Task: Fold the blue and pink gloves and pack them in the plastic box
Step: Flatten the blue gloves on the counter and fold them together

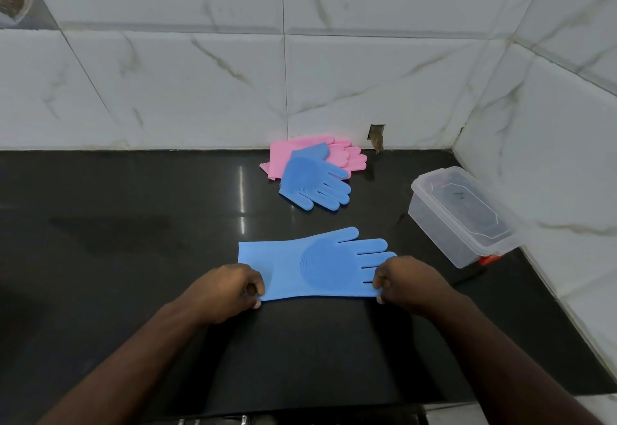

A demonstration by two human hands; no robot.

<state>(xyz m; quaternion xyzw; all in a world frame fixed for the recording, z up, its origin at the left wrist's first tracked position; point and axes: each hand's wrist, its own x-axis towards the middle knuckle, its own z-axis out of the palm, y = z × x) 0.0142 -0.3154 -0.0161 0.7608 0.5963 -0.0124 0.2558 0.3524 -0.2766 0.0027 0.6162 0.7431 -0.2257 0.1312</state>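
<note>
Presently, both forearms reach in from the near edge over the black desk (133, 257). The left hand (227, 291) has its fingers curled and pinches the near corner of the cuff end of a blue glove (314, 267). The right hand (404, 281) is likewise curled, pinching the near edge of the same glove at the finger end. The blue glove lies flat on the desk between the two hands, cuff to the left, fingers pointing right, thumb on the far side, with a round ribbed patch showing on the palm. Its near edge sits along the desk's front portion, just ahead of the person's body.

Farther back, near the wall, a second blue glove (314, 180) lies with its bristled palm up and fingers pointing right and towards the viewer. It rests partly on top of the pink gloves (287, 154), which lie flat against the foot of the wall, fingers to the right. How many pink gloves are stacked there cannot be told with certainty.

To the right, in the corner, the plastic box (464, 214) stands on the desk close to the side wall, clear-walled, with a red clasp at its near end. Whether its lid is on cannot be told.

White marble-patterned wall tiles (200, 84) back the desk; a small chipped hole (376, 135) shows at the wall's foot, just right of the pink gloves.
</note>
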